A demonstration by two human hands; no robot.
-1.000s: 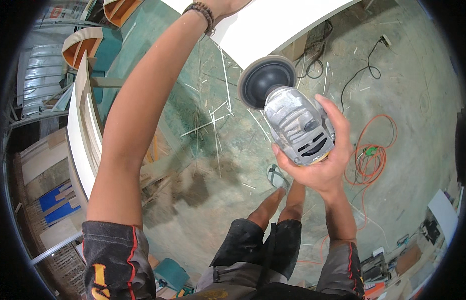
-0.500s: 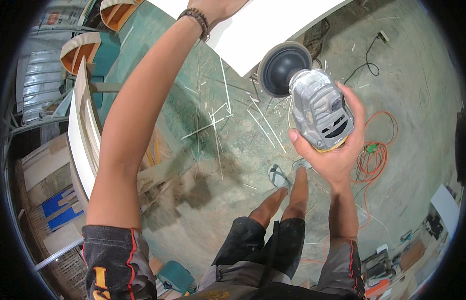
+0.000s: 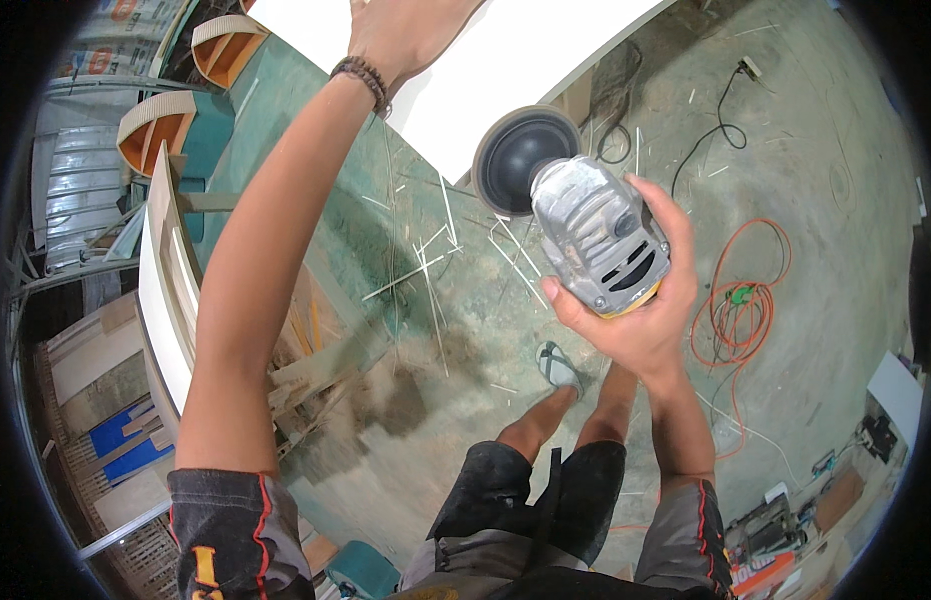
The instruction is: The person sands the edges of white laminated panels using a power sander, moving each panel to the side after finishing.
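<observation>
My right hand (image 3: 641, 320) is wrapped round the rear of a dusty grey angle grinder (image 3: 598, 235). Its round dark disc (image 3: 526, 160) sits beside the edge of a white panel (image 3: 476, 90), close to the near corner; whether the two touch, I cannot tell. On top of that panel my left hand (image 3: 416, 40) lies flat with the thumb apart, its fingertips partly cut off by the upper edge of the picture. A dark bead bracelet (image 3: 364, 80) circles my left wrist.
Thin white strips (image 3: 431, 275) litter the green-grey floor. To the right lie a coiled orange cord (image 3: 736, 320) and a black cable (image 3: 726, 110). Curved wooden pieces (image 3: 158, 135) and a long white-edged panel (image 3: 166, 300) stand at left. Tools (image 3: 766, 530) lie at lower right.
The grinder in my right hand has shifted left along the panel edge in the picture. My left hand shows lower and further left, still on the panel. One of my feet is now hidden.
</observation>
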